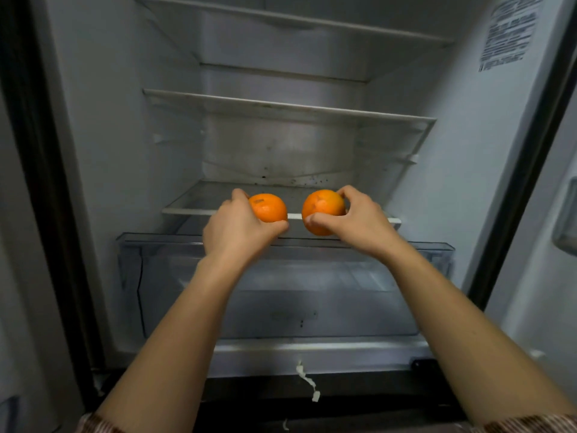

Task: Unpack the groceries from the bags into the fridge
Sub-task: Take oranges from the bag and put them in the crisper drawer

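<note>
The fridge stands open in front of me with bare shelves. My left hand (237, 228) grips one orange (269, 208) from its left side. My right hand (352, 221) grips a second orange (322, 207) from its right side. Both oranges hover side by side at the front edge of the lowest glass shelf (193, 210), just above the clear drawer. I cannot tell whether they touch the shelf. No grocery bags are in view.
A clear plastic crisper drawer (281, 301) sits shut under the lowest shelf. Two more glass shelves (281, 106) hang above. The fridge door's inner side (555, 214) is at the right. A white scrap (307, 381) hangs under the drawer sill.
</note>
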The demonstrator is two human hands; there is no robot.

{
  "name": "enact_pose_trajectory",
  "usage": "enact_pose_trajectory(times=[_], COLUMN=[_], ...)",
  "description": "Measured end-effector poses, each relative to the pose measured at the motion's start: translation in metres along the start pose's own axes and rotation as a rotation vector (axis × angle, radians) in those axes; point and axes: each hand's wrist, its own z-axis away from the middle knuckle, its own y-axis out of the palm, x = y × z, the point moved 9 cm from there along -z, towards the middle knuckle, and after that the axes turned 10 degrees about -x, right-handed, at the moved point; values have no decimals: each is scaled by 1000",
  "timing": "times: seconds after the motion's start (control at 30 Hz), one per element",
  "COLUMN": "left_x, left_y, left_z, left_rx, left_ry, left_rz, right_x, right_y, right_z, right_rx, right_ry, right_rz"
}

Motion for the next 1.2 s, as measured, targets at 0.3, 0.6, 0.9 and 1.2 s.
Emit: enact_pose_trajectory(times=[0.3, 0.6, 0.9, 1.2], left_x=[-1, 48, 36, -3], left_y=[38, 82, 80, 7], left_z=[-15, 5, 2, -29], left_rx=[602, 1189, 1054, 139], left_ry=[-6, -148, -177, 162], left_rz=[-113, -424, -158, -52], right_x=[-4, -52, -37, 13], right_y=[42, 121, 113, 55], right_z=[-21, 1, 10, -3], right_rx=[463, 1061, 1001, 473], right_ry=[55, 307, 322, 43], right_rz=[351, 514, 356, 158])
